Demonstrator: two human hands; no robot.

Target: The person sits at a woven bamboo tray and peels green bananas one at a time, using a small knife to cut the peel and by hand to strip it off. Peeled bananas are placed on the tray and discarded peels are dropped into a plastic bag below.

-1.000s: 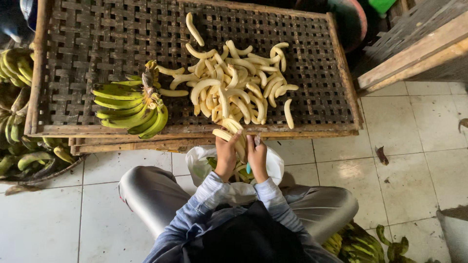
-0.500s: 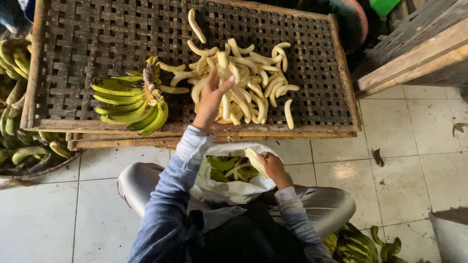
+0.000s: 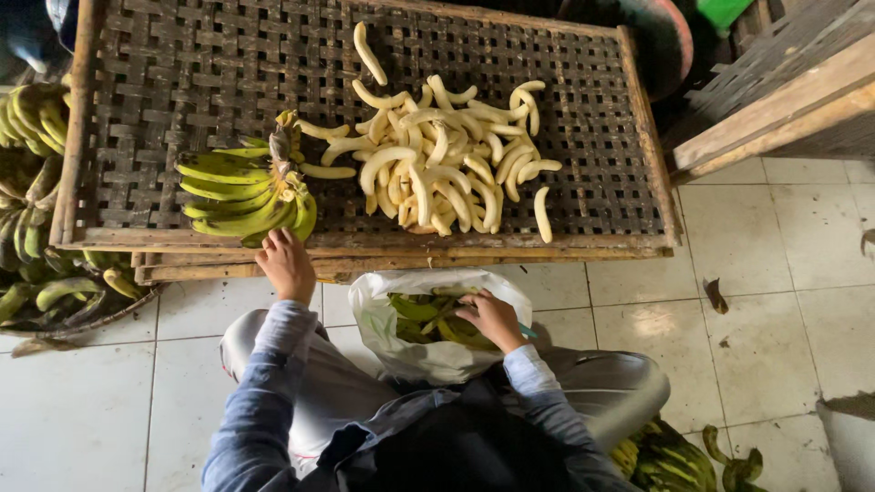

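The left hand [image 3: 285, 264], half a second ago over the pile of peeled bananas [image 3: 447, 159], now reaches the green banana bunch [image 3: 244, 194] at the near-left of the woven tray [image 3: 583, 109], fingers curled on its lower edge, grip unclear; the peeled one is evidently deposited; the right hand [image 3: 495, 317] rests in the white bag [image 3: 428, 355] of peels below the tray, closed on a teal-handled tool; more green bananas [image 3: 36, 182] lie left of the tray.

Woven tray [image 3: 182, 55], upper frame: dark matt slats in a rough wooden frame. Green banana bunch [image 3: 241, 196]: smooth, slightly glossy skin. Peeled bananas [image 3: 437, 155]: pale, matt flesh. Bag [image 3: 401, 346], centre: thin, crinkled white plastic. Floor [image 3: 775, 273]: glossy white tile. Sleeves [image 3: 264, 392]: soft blue cloth.
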